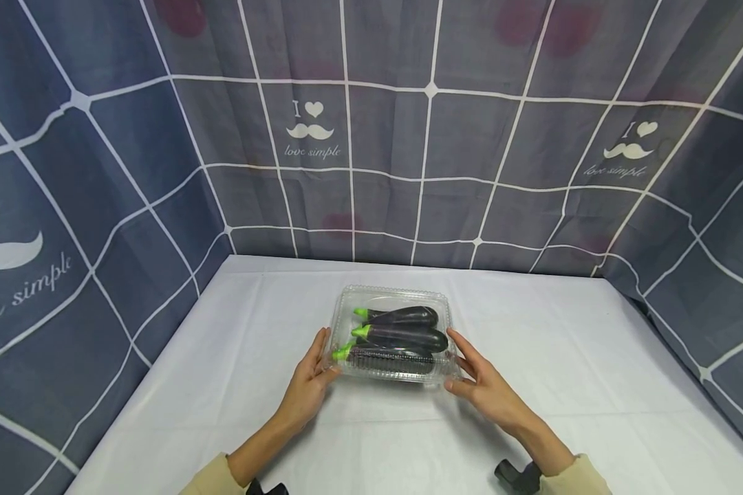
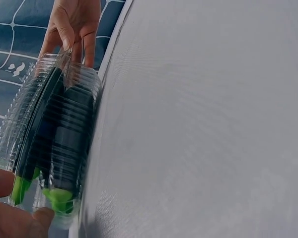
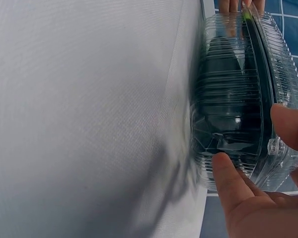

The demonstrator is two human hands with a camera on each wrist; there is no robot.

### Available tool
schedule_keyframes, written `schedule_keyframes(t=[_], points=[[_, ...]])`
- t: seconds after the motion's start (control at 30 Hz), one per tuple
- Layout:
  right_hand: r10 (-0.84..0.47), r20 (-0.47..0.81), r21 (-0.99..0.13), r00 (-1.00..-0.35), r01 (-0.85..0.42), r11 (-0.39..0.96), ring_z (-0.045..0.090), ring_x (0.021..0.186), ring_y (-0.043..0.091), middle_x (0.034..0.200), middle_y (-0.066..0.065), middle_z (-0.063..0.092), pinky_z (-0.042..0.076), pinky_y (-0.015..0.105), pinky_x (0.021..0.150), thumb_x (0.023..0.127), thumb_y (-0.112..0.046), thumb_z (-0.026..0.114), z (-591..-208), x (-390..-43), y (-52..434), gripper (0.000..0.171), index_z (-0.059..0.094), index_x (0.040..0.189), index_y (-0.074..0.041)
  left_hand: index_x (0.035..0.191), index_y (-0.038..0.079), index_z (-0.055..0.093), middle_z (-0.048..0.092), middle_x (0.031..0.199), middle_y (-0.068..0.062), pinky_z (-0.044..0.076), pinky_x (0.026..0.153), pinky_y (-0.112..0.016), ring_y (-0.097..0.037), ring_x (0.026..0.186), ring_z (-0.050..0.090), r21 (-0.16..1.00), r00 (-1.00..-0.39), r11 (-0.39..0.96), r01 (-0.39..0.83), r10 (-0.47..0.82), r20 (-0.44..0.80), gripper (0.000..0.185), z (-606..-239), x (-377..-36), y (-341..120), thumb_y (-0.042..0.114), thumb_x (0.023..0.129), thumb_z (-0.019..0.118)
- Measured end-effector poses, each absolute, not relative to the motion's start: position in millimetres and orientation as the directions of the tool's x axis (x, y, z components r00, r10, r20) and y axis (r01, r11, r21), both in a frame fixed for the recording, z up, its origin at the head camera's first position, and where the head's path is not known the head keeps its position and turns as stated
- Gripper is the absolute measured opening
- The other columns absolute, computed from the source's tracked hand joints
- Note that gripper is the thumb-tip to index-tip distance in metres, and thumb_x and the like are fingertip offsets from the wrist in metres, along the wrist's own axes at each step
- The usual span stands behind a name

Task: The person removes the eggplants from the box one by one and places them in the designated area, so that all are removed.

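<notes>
A clear plastic clamshell box (image 1: 396,293) sits shut on the white table, a little nearer than its middle. Inside lie three dark purple eggplants (image 1: 405,337) with green stems pointing left. My left hand (image 1: 314,377) holds the box's left end, thumb and a fingertip against the plastic (image 2: 54,124) by the green stems (image 2: 59,198). My right hand (image 1: 478,381) holds the right end; in the right wrist view its thumb (image 3: 290,126) lies on the lid rim and a finger (image 3: 231,176) on the ribbed base (image 3: 233,99). The box rests on the cloth.
The white tablecloth (image 1: 223,385) spreads on all sides of the box. A grey-blue checked curtain (image 1: 408,137) with moustache prints walls in the back and both sides. A black wrist mount (image 1: 514,474) shows at the bottom edge.
</notes>
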State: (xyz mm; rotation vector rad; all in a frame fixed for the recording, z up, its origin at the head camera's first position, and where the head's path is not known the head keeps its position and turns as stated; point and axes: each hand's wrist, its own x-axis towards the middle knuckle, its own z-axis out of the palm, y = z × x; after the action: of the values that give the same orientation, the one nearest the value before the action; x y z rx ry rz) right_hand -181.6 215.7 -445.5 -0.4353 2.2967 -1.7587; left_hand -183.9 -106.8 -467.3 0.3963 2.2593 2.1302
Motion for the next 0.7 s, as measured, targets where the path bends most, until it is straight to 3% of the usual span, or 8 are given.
schedule_keyframes(t=[0.17,0.37,0.57,0.7], points=[[-0.363,0.02,-0.963,-0.931,-0.116,0.244,0.016,0.144,0.044,0.165,0.005,0.006,0.024,0.06,0.111,0.091,-0.001,0.066,-446.3,-182.6,216.4,0.085,0.018,0.159,-0.02,0.155,-0.004,0.003,0.004,0.163,-0.019,0.011,0.117,-0.04,-0.03,0.148,0.004,0.984,-0.969,0.036,0.172,0.184,0.163,0.071,-467.0,-184.1,-106.3,-0.009,0.097,0.044],[-0.363,0.021,-0.965,-0.931,-0.114,0.236,0.015,0.145,0.044,0.165,0.003,0.006,0.023,0.061,0.111,0.092,-0.001,0.065,-446.1,-183.6,216.7,0.085,0.018,0.159,-0.021,0.155,-0.005,0.006,0.007,0.162,-0.021,0.012,0.118,-0.045,-0.034,0.148,0.006,0.986,-0.975,0.046,0.163,0.161,0.154,0.07,-464.5,-185.3,-105.0,-0.009,0.096,0.044],[-0.364,0.015,-0.965,-0.931,-0.109,0.24,0.017,0.145,0.042,0.165,0.001,0.007,0.024,0.06,0.111,0.092,-0.003,0.066,-445.6,-185.4,218.1,0.085,0.018,0.159,-0.023,0.154,0.003,0.02,0.014,0.161,-0.019,0.028,0.112,-0.055,-0.04,0.142,0.027,0.99,-0.981,0.028,0.136,0.143,0.131,0.067,-462.8,-188.1,-105.7,-0.009,0.094,0.048],[-0.366,0.017,-0.962,-0.93,-0.115,0.248,0.019,0.144,0.042,0.164,0.003,0.007,0.025,0.062,0.111,0.092,-0.003,0.066,-444.9,-187.1,221.0,0.084,0.018,0.159,-0.023,0.153,0.009,0.025,0.02,0.159,-0.016,0.041,0.104,-0.052,-0.038,0.136,0.04,0.99,-0.98,0.038,0.133,0.151,0.126,0.07,-464.2,-190.2,-108.9,-0.008,0.092,0.055]])
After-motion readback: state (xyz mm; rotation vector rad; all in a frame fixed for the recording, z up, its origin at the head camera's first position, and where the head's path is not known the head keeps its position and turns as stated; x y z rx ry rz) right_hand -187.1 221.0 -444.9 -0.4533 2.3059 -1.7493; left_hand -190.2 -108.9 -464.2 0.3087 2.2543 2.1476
